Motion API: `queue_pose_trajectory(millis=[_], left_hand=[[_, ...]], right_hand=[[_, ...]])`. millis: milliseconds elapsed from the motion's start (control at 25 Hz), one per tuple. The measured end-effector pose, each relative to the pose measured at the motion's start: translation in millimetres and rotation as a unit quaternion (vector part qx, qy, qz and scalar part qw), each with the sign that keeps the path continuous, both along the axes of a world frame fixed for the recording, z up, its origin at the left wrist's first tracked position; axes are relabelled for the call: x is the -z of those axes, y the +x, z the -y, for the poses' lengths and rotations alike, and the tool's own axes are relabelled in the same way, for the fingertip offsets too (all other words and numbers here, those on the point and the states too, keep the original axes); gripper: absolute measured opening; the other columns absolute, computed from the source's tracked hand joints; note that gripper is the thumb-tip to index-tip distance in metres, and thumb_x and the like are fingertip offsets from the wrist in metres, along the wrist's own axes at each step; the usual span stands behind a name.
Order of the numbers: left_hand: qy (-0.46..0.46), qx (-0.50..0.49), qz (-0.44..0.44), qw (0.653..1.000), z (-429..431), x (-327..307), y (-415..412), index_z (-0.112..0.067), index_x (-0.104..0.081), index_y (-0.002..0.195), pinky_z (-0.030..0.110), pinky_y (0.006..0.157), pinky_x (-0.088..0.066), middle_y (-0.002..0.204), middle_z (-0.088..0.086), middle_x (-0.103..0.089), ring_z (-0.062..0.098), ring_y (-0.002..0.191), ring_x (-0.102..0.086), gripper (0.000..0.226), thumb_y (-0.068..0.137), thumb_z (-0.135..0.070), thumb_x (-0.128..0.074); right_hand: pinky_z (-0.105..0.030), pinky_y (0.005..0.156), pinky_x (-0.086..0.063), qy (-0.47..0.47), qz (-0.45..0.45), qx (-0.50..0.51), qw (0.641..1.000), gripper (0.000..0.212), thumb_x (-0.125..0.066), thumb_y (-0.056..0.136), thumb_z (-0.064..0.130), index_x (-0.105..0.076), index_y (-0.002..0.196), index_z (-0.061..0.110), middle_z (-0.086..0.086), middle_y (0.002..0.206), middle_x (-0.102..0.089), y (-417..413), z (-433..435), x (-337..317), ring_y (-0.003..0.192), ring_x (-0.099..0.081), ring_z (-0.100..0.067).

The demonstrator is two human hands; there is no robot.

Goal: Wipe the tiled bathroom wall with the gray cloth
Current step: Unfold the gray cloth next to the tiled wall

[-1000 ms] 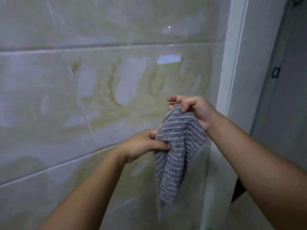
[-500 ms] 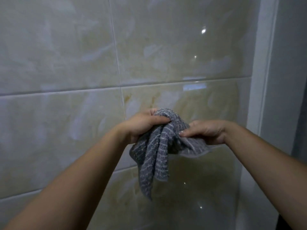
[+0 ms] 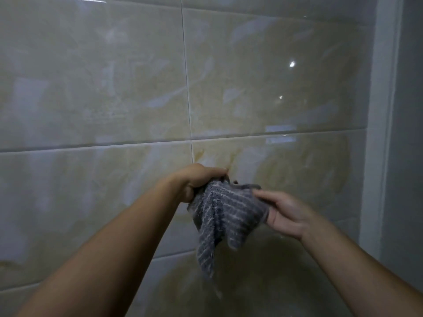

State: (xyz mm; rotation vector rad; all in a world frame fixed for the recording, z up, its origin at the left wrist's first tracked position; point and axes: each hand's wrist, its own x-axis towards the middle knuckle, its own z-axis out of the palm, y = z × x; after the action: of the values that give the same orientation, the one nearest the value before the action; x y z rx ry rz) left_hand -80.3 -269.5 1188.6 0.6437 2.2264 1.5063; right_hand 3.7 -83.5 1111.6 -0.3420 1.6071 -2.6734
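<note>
The left grip (image 3: 201,179) is curled tight round the bunched top of the gray cloth (image 3: 225,213), which is held up in front of the tiled wall (image 3: 274,76). The right grip (image 3: 283,213) pinches the cloth's right edge, thumb on top and fingers beneath. The striped folds hang down between the forearms.
</note>
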Motion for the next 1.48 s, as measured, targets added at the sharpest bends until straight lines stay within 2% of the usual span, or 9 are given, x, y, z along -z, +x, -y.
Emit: queue_pose_trajectory(millis=[120,320,480,600,800,960,1080,1320,1480], left_hand=[[-0.009,0.149,0.007,0.989,17,-5,-13,-0.003,-0.049,0.129,0.046,0.092,-0.055,0.119,0.021,-0.066,0.035,0.106,-0.068,0.062,0.076,-0.010,-0.080],[-0.094,0.201,0.004,0.975,21,-11,-18,-0.020,-0.040,0.145,0.041,0.092,-0.056,0.136,0.019,-0.054,0.035,0.117,-0.059,0.082,0.074,0.000,-0.076],[0.096,0.064,0.050,0.992,12,-24,-20,-0.012,-0.059,0.120,0.033,0.067,-0.059,0.107,0.013,-0.067,0.021,0.088,-0.069,0.030,0.091,-0.010,-0.063],[0.234,0.017,0.120,0.965,-9,-40,-3,0.004,-0.062,0.099,0.022,0.045,-0.053,0.064,0.012,-0.069,0.015,0.049,-0.066,0.018,0.099,-0.005,-0.047],[0.275,0.008,0.108,0.955,-15,-76,17,-0.013,-0.058,0.116,0.031,0.057,-0.060,0.114,0.018,-0.064,0.026,0.084,-0.069,0.046,0.075,0.002,-0.071],[0.146,-0.028,-0.071,0.986,-22,-89,35,-0.011,-0.061,0.111,0.038,0.078,-0.058,0.127,0.006,-0.060,0.027,0.112,-0.061,0.043,0.083,0.019,-0.047],[0.078,-0.067,-0.167,0.981,-27,-100,35,-0.011,-0.062,0.095,0.044,0.089,-0.051,0.121,0.008,-0.066,0.029,0.109,-0.060,0.037,0.089,0.017,-0.039],[0.078,0.027,-0.189,0.978,-23,-131,24,-0.010,-0.061,0.098,0.028,0.066,-0.051,0.097,0.009,-0.063,0.022,0.086,-0.060,0.023,0.078,-0.014,-0.070],[-0.120,-0.078,-0.437,0.888,-26,-147,18,-0.019,-0.066,0.093,0.020,0.067,-0.048,0.092,0.000,-0.066,0.013,0.086,-0.062,0.007,0.087,-0.016,-0.069]], right_hand=[[-0.033,0.058,-0.060,-0.043,0.017,0.138,0.989,0.034,-0.059,0.083,0.008,-0.056,0.116,0.001,-0.013,0.080,-0.070,-4,-18,-37,0.066,-0.070,-0.020],[-0.031,0.062,-0.059,-0.031,-0.101,0.278,0.955,0.053,-0.047,0.096,-0.003,-0.038,0.141,0.023,-0.018,0.114,-0.057,-13,-47,-87,0.074,-0.068,-0.018],[-0.022,0.053,-0.054,0.126,-0.143,0.394,0.899,0.026,-0.057,0.093,0.002,-0.065,0.116,0.012,-0.010,0.080,-0.066,-3,-77,-119,0.055,-0.062,-0.011],[-0.020,0.053,-0.054,0.068,-0.136,0.379,0.913,0.013,-0.061,0.089,-0.001,-0.067,0.099,0.006,-0.005,0.069,-0.071,-6,-100,-134,0.057,-0.065,-0.009],[-0.021,0.057,-0.057,-0.021,-0.138,0.242,0.960,0.031,-0.041,0.091,-0.015,-0.061,0.097,0.007,-0.004,0.066,-0.072,-2,-133,-156,0.063,-0.070,-0.012],[-0.021,0.062,-0.058,0.041,-0.181,0.247,0.951,0.043,-0.041,0.086,-0.022,-0.062,0.105,0.011,-0.011,0.091,-0.066,-2,-145,-167,0.080,-0.064,-0.017],[-0.021,0.066,-0.056,0.145,-0.219,0.333,0.906,0.042,-0.053,0.085,-0.017,-0.065,0.106,0.018,-0.010,0.096,-0.066,-9,-145,-172,0.081,-0.065,-0.017],[-0.030,0.076,-0.052,0.315,-0.259,0.518,0.752,0.048,-0.060,0.083,-0.009,-0.066,0.117,0.026,-0.003,0.104,-0.069,-18,-141,-183,0.090,-0.066,-0.032],[-0.026,0.079,-0.047,0.407,-0.255,0.582,0.656,0.047,-0.059,0.081,-0.007,-0.065,0.121,0.016,-0.008,0.117,-0.063,-23,-128,-194,0.093,-0.060,-0.024]])
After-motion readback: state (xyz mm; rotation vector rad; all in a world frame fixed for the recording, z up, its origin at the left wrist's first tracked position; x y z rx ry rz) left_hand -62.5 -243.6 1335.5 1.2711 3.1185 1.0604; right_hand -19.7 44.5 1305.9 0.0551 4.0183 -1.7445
